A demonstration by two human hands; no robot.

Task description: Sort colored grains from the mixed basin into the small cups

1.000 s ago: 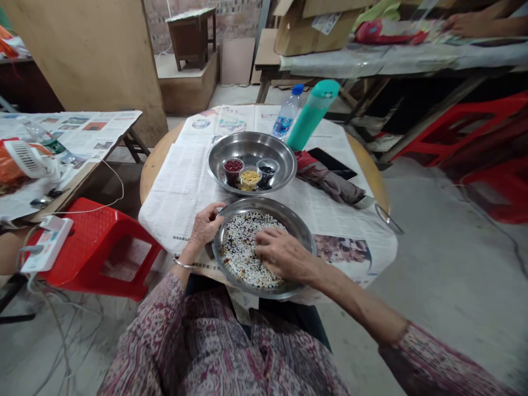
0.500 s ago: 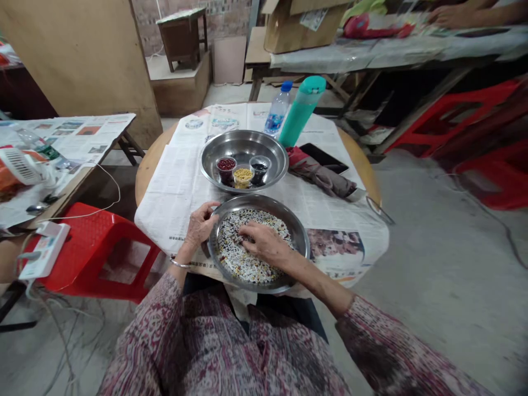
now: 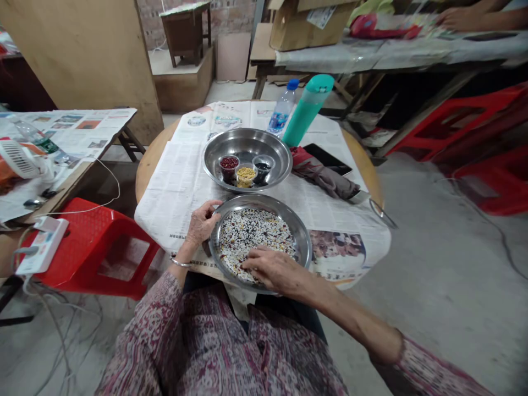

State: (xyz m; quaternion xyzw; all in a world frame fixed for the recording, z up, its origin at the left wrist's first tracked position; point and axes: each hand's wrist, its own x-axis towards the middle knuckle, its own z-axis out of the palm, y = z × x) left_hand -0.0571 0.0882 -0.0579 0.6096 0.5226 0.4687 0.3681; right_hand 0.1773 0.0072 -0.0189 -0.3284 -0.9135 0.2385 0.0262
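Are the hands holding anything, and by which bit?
The left hand holds the near metal bowl by its rim, on the left side. The right hand is at the mixed grains; whether it grips any cannot be told.

Honestly can't make out a single word in this one. There's loads of print on the newspaper covering the round table, bolder characters along the near edge included, but it's all too small and soft to read. Same for the newspaper sheets on the left-hand table. The blue label on the clear bottle, the green one on the other bottle and the white label on the cardboard box are just blur.
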